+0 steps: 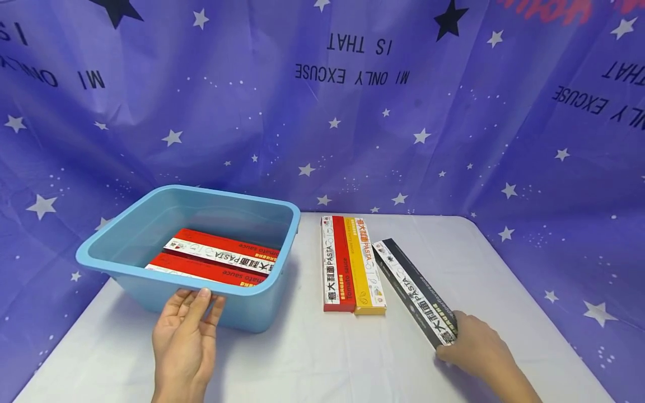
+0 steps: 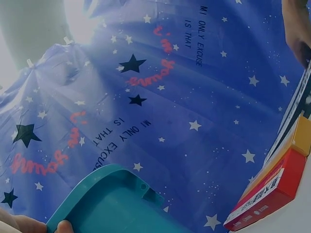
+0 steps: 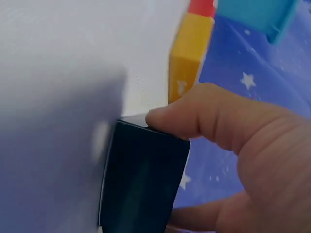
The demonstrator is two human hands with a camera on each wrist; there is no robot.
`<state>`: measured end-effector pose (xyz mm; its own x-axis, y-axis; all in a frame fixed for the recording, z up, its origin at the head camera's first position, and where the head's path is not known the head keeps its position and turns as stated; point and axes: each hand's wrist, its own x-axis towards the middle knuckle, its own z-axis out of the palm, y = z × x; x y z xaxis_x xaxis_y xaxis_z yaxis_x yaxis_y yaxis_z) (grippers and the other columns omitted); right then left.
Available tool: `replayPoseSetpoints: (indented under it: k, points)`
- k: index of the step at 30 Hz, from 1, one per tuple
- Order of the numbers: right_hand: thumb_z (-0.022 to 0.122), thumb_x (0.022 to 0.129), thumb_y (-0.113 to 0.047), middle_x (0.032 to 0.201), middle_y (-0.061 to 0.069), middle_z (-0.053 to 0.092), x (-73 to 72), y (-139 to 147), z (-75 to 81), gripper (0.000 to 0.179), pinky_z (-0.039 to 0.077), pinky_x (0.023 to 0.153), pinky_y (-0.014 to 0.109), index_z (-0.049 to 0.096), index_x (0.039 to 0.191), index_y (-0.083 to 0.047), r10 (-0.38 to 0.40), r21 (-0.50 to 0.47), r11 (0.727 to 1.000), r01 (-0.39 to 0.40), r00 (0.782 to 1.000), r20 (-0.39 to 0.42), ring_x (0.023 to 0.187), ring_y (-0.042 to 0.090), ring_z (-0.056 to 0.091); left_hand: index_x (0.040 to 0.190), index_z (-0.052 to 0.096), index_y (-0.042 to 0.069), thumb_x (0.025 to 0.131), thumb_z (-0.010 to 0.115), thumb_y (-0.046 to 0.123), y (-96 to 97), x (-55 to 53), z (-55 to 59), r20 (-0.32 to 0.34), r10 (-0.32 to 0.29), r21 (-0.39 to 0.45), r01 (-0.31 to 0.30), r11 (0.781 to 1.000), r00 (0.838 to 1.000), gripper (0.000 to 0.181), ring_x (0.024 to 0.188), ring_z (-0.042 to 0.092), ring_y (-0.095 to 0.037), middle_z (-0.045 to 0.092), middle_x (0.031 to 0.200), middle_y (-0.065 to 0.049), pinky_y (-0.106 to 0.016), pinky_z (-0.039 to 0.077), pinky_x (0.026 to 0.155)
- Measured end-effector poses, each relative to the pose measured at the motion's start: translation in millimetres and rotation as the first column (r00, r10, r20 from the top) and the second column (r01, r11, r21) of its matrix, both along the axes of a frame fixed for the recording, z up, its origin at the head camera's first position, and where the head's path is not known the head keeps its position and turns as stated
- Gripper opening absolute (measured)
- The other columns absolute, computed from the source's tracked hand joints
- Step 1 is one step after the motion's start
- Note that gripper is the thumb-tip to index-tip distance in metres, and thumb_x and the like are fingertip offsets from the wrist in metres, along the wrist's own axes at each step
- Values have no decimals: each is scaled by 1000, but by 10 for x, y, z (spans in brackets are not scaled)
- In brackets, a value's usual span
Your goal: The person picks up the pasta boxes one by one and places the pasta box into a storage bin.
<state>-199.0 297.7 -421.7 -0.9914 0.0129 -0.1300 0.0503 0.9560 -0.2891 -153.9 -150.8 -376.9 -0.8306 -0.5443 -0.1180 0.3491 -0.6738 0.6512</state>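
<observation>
My left hand [image 1: 185, 336] pinches the near rim of a blue plastic basin [image 1: 267, 305], thumb over the edge and fingers against the outer wall. Inside the basin lie two red-and-white tomato sauce pasta boxes [image 1: 216, 267], side by side. At the right, my right hand [image 1: 476, 344] grips the near end of a black-and-white pasta box [image 1: 415, 294]. That box lies slanted, its far end close to a yellow pasta box [image 1: 366, 268]. The right wrist view shows the thumb on one side of the dark box end [image 3: 143, 174] and a finger on the other.
A red-and-white pasta box [image 1: 337, 268] lies against the yellow one between basin and black box. All stand on a white-covered table [image 1: 302, 358]. A purple star-patterned curtain [image 1: 282, 140] encloses the table's back and sides.
</observation>
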Motion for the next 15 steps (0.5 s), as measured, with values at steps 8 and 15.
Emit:
replayPoseSetpoints:
  k: [8, 15]
  points:
    - [80, 74, -49, 103, 18, 65, 169, 341, 258, 85, 46, 62, 34, 49, 136, 0, -62, -87, 995, 50, 987, -148, 84, 28, 56, 113, 46, -1, 88, 69, -2, 0, 3, 7, 22, 3, -22, -2, 1000, 1000, 35, 89, 64, -19, 55, 102, -11, -33, 59, 84]
    - [80, 73, -57, 87, 4, 70, 363, 310, 597, 76, 37, 58, 26, 60, 132, -13, -200, -160, 974, 158, 935, -293, 77, 17, 55, 115, 45, -1, 88, 70, 0, -7, 5, 14, 30, -7, -35, 8, 999, 1000, 37, 92, 63, -19, 54, 104, -11, -33, 58, 85]
